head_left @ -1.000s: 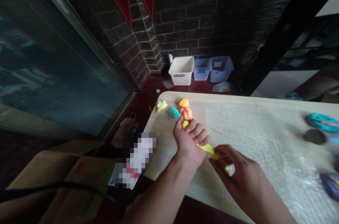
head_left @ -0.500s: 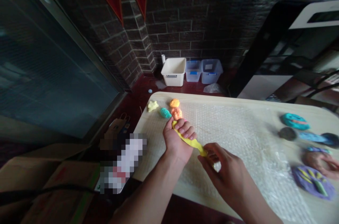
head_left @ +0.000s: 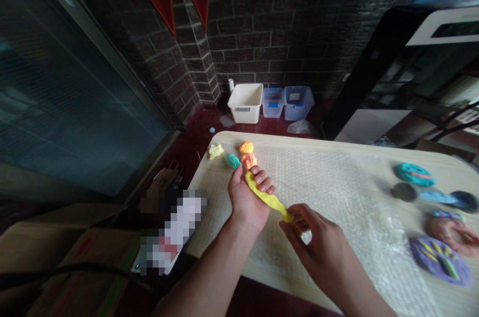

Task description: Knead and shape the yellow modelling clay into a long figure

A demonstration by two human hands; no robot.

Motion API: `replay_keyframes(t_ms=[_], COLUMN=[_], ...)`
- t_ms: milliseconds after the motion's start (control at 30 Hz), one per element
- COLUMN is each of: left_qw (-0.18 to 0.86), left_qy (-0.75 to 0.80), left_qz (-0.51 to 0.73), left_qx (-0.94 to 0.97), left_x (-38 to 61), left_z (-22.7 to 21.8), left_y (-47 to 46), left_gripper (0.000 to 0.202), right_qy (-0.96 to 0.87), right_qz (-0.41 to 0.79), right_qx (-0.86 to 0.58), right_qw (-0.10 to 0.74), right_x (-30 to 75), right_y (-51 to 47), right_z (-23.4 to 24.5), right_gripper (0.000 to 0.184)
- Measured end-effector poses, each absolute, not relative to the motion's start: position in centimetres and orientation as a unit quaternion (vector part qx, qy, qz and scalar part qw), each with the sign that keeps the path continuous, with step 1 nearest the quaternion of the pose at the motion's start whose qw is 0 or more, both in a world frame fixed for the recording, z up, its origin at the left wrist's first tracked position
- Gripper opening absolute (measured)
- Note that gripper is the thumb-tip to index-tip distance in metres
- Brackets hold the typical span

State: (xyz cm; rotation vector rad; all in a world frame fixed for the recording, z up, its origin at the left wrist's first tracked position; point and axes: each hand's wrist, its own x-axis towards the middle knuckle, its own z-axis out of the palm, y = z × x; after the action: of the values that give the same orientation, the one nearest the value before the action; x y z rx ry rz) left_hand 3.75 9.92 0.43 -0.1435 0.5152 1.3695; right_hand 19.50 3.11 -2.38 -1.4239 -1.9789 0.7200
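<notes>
Yellow clay (head_left: 266, 198) spans both hands over bubble wrap (head_left: 329, 182) on the worktop (head_left: 299, 138). The left hand (head_left: 247, 204) has its grip clamped on one end, the right hand (head_left: 312, 247) pinches the other, and an orange clay lump (head_left: 249, 161) sits just beyond.

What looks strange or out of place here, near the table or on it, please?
A small blue ball lies alone on the red floor beyond the table. It looks odd because the clay pieces, such as the yellow star, sit on the table.
</notes>
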Motion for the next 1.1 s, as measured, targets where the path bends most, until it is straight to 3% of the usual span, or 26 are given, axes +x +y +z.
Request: replay_keyframes(t_ms=[233,400,567,700,833,1100], left_qw=[0.719,0.736,0.709,0.636,0.597,0.63], left_qy=[0.274,0.284,0.275,0.351,0.38,0.374], left_qz=[0.639,0.61,0.605,0.579,0.554,0.502], left_qx=[-0.014,0.081,0.236,0.37,0.438,0.46], left_x=[4.4,6.4,7.3,6.8,6.5,7.0], left_z=[1.0,1.2,0.2,-0.4,-0.3,1.0], left_y=[9.5,8.2,7.3,7.6,7.5,6.3], left_gripper=[0.044,0.032,0.011,0.013,0.016,0.017], right_qy=[-0.756,-0.741,-0.678,-0.639,-0.621,-0.561], right_qz=[0.247,0.23,0.282,0.337,0.346,0.342], right_qx=[-0.531,-0.53,-0.556,-0.562,-0.549,-0.51], right_qw=[0.292,0.343,0.389,0.404,0.439,0.555], right_x=[19.7,19.8,20.3,20.7,21.0,22.1], right_y=[3.2,3.5,3.6,3.7,3.7,3.5], right_z=[-2.3,-1.5,-1.1,-0.8,-0.5,0.3], right_gripper=[0.01,0.019,0.031,0.039,0.032,0.017])
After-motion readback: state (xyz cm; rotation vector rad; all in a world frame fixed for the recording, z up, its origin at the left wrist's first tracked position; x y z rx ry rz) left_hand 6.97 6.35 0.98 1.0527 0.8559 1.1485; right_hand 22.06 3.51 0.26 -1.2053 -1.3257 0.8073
